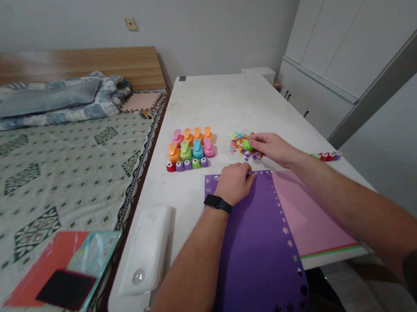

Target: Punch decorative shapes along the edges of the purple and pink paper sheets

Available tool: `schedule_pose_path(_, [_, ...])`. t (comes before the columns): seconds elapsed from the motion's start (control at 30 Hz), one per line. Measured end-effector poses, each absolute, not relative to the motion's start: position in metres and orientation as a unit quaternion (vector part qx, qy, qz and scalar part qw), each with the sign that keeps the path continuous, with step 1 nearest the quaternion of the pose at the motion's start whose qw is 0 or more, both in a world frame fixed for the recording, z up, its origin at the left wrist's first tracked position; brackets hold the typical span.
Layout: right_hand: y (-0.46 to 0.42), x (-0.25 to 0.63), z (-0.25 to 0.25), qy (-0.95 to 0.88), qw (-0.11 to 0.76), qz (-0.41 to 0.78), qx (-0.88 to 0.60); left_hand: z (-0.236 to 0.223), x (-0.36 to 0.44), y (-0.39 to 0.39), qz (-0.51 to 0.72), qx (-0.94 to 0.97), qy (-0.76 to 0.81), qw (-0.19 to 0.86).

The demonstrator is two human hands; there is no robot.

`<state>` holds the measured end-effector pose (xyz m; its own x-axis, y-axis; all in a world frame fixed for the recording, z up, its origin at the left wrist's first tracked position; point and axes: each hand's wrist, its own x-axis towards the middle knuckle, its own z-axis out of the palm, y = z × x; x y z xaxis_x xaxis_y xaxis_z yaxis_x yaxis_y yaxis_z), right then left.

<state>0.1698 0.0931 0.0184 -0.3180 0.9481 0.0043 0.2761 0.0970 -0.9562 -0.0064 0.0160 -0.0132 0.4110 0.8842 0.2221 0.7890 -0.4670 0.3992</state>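
Observation:
My right hand point(270, 147) pinches a small green paper punch point(247, 145) over a heap of tiny multicoloured cut-outs point(238, 140). A few purple cut-outs lie at the near side of the heap. My left hand point(235, 182), with a black band on its wrist, is closed at the top edge of a purple sheet point(253, 254). Punched shapes such as flowers and dots run along the sheet's borders, and its lower end hangs past the table edge. Under its right side lies a stack of sheets with a pink one point(312, 213) on top.
Several larger lever punches point(185, 150) stand in rows, with small punches point(188, 165) before them. More small punches point(327, 156) line up at right. A white device with a cable point(146, 250) lies at left. A phone point(66, 289) rests on the bed beside the table point(218, 96).

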Motion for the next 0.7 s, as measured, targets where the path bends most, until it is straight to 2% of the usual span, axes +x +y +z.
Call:
schedule_pose_path(0.23, [0.113, 0.087, 0.018, -0.830, 0.153, 0.270, -0.464, -0.022, -0.005, 0.019, 0.227, 0.832, 0.490, 0.127])
schedule_pose_path(0.37, [0.118, 0.063, 0.016, -0.868, 0.064, 0.225, -0.438, -0.027, -0.004, 0.020, 0.242, 0.826, 0.490, 0.135])
schedule_pose_path(0.57, [0.120, 0.054, 0.016, -0.867, 0.055, 0.210, -0.448, -0.029, -0.004, 0.022, 0.268, 0.834, 0.468, 0.119])
schedule_pose_path(0.7, [0.117, 0.061, 0.019, -0.855, 0.098, 0.202, -0.468, -0.028, -0.005, 0.022, 0.253, 0.833, 0.474, 0.128])
